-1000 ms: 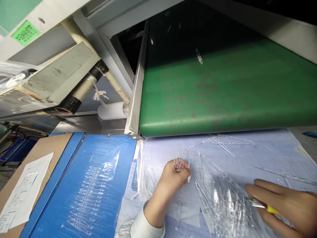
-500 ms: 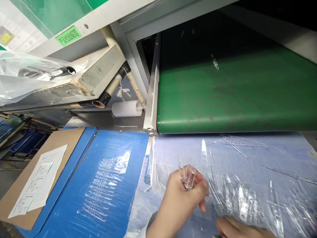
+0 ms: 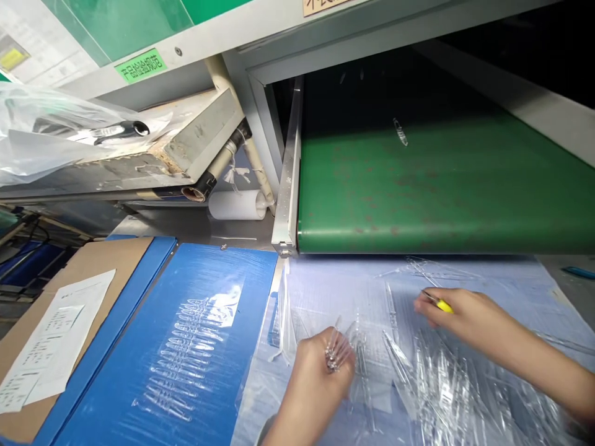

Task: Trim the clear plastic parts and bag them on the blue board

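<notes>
My left hand (image 3: 309,378) is closed around several slim clear plastic pieces (image 3: 337,350), whose ends stick up above the fist. Close to its fingers, a long clear plastic strip (image 3: 365,384) hangs or lies over the sheet; I cannot tell which. My right hand (image 3: 458,310) grips a small yellow-handled tool (image 3: 444,305) with a thin dark tip; its exact kind is unclear. Below the right hand lies a heap of clear plastic pieces (image 3: 441,390), partly covered by the forearm. More clear strips (image 3: 418,267) rest behind it, near the belt.
A green conveyor belt (image 3: 441,192) carries a clear piece (image 3: 400,132). At left, a row of clear pieces (image 3: 181,359) lies on a blue board (image 3: 223,384). Brown cardboard with a paper sheet (image 3: 56,334) is beside it. A shelf edge (image 3: 199,142) juts out above.
My right hand has risen from the bottom edge to above the heap, bringing the yellow-handled tool into view. My left hand has shifted slightly left and down, still holding clear pieces.
</notes>
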Tool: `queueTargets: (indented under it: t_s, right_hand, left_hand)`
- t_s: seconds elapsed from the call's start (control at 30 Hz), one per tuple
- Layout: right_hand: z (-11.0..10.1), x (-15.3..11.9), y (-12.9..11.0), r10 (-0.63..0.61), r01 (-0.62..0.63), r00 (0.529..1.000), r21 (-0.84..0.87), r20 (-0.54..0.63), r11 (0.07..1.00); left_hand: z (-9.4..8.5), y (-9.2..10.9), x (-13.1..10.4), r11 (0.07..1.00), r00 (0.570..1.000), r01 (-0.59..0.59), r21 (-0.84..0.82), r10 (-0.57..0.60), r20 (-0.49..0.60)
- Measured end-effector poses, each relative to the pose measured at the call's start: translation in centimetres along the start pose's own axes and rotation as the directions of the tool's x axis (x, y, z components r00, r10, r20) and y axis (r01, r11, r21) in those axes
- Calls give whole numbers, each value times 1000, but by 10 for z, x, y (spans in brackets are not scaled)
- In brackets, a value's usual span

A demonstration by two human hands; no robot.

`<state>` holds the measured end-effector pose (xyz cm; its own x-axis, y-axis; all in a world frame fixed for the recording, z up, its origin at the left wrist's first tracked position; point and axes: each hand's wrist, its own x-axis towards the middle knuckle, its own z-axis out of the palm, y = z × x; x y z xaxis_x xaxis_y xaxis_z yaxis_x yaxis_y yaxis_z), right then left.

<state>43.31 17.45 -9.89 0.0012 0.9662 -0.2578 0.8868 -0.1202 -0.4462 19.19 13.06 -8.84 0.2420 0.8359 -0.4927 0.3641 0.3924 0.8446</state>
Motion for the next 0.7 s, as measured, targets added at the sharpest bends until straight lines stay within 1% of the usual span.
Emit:
queueTargets:
  t_s: [0.07,0.13,0.23,0.33,0.4,0.47,0.53,0.6,0.63,0.67,0.7]
  right_hand:
    - [12,16,3,33,-30,994,-35,101,999]
    - [25,29,3,80,-68,985,-84,152,994]
    - [37,40,0,137,-117,980,-140,145,983]
    - [33,37,-3,133,-123,988,-122,84,985]
    - [23,28,-5,97,-95,995,-74,23,993]
    - [11,12,-7,60,-61,998,-16,-33,998]
    - [2,-6,-10,35,-32,997,41,-69,999]
    - [0,-28,-14,18,-3,997,184,-76,983]
    - [2,-40,-18,8,9,998,297,-57,955]
    - [6,-52,-21,-3,15,1000,418,-28,909]
    - [13,-63,-26,-17,17,1000,515,-5,857]
  left_hand:
    - [-1,-16,1,993,1000,-18,113,20,-14]
    - [0,-30,1,985,1000,-19,171,20,-4]
    - [2,-45,0,981,1000,23,195,-24,6]
    - [3,-54,-1,983,998,55,177,-56,2]
    - [2,-57,-1,985,998,58,162,-59,1]
    - [0,-56,0,986,999,45,161,-41,-26]
    - [-2,-50,-1,983,994,16,184,4,-106]
    - [-3,-43,-5,986,977,-19,163,53,-206]
    - [-3,-39,-9,995,976,-24,100,45,-213]
    - [-1,-35,-13,1000,988,-19,-8,18,-153]
    - [2,-33,-18,989,1000,8,-148,-11,-19]
